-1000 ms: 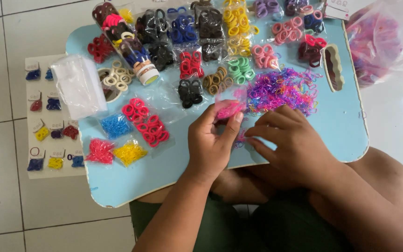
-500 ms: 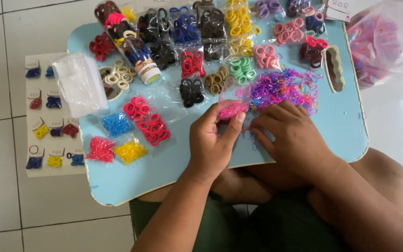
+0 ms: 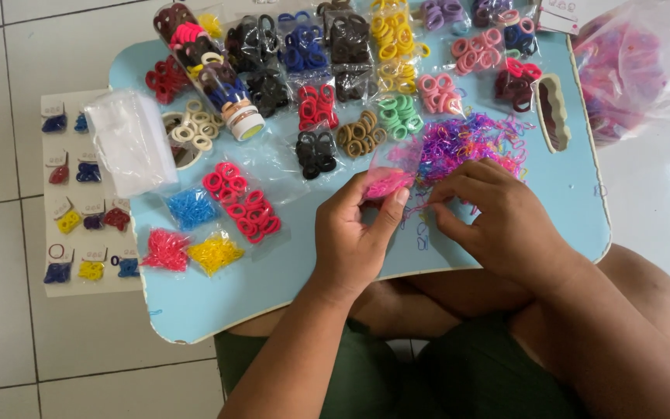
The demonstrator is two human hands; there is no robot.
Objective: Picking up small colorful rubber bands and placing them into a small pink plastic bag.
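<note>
My left hand [image 3: 354,237] holds a small clear plastic bag [image 3: 389,174] partly filled with pink rubber bands, above the light blue lap table [image 3: 288,279]. My right hand [image 3: 498,221] rests just right of it, fingers curled down onto loose small bands at the edge of a purple and pink heap of tiny elastic bands [image 3: 467,143]. I cannot tell whether those fingers pinch any bands.
Several clear packets of coloured hair ties [image 3: 319,105] cover the table's far half. A stack of empty clear bags [image 3: 129,147] lies at the left edge. Small filled packets, blue [image 3: 191,208], pink [image 3: 166,250] and yellow [image 3: 215,252], sit near left. A card of sample bags [image 3: 79,194] lies on the tiled floor. A big plastic bag [image 3: 637,70] is at right.
My right hand has shifted slightly away from the bag toward the heap. The left hand keeps holding the small bag, tilted a little more upright.
</note>
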